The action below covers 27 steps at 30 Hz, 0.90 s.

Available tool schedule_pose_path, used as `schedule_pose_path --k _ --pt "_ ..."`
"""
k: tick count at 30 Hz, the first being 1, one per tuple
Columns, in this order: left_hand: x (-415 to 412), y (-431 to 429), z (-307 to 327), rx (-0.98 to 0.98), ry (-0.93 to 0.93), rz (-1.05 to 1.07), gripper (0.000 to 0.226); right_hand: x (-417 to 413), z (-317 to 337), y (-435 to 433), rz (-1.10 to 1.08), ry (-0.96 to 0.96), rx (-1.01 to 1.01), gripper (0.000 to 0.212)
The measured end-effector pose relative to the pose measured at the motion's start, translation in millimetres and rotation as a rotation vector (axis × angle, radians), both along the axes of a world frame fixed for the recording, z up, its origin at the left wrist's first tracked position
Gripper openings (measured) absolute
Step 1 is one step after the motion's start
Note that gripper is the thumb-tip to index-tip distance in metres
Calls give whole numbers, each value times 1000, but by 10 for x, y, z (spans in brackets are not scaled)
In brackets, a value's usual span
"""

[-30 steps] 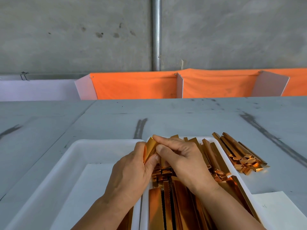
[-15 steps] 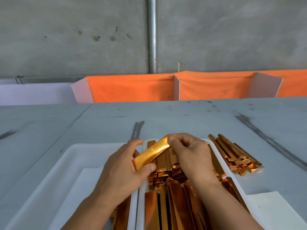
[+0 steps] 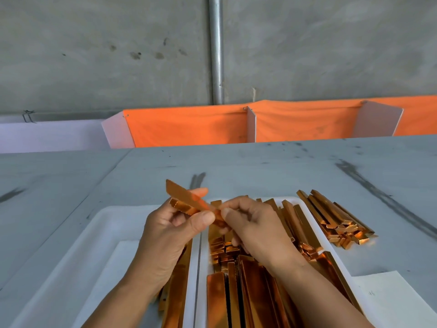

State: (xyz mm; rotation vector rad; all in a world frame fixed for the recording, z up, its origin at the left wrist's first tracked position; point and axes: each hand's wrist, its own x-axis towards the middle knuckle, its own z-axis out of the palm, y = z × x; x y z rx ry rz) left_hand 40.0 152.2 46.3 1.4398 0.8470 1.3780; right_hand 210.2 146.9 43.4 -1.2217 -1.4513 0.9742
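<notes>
Now, from the head camera, the copper strip [image 3: 182, 195] has tipped up from near level, its far end rising left above the far rim of the strip-filled tray [image 3: 203, 280]. The left hand [image 3: 165, 235] pinches its middle, the right hand [image 3: 257, 228] its near end: likely mid-fold, not yet set down.

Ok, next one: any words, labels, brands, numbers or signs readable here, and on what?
No legible text anywhere.
On the white paper sheet: one faint scribbled mark, too small to read.
On the copper-foil card strip pinched by the left hand and right hand: no print visible.
</notes>
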Motion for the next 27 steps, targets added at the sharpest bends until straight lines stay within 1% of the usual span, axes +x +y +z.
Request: schedule_pose_path --k 3,5,7,10,12,14,16,22,25,27 --pt "-7 21 -2 86 118 183 29 -5 -41 -3 -33 -117 53 8" --pt "-15 24 -30 96 272 298 35 5 -43 -6 -87 -145 109 9" --pt "-7 11 -62 108 444 368 41 3 -25 -22 -112 -123 157 11" --pt "30 -1 -119 196 642 392 41 -14 -5 -41 -132 -101 206 12" --pt "48 9 -153 211 789 402 44 -27 -7 -50 -144 -98 239 12" --pt "59 17 -181 206 892 400 42 -32 -3 -58 -156 -97 262 11" --pt "72 16 -194 223 947 390 40 -35 -1 -59 -165 -108 268 12" --pt "110 -1 -187 290 1034 390 43 -34 -2 -49 -197 -144 261 12" --pt "107 -8 -175 314 1084 395 45 -28 8 -58 -205 -234 312 12" --pt "102 -17 -168 344 1136 402 51 -28 15 -59 -202 -316 325 14"
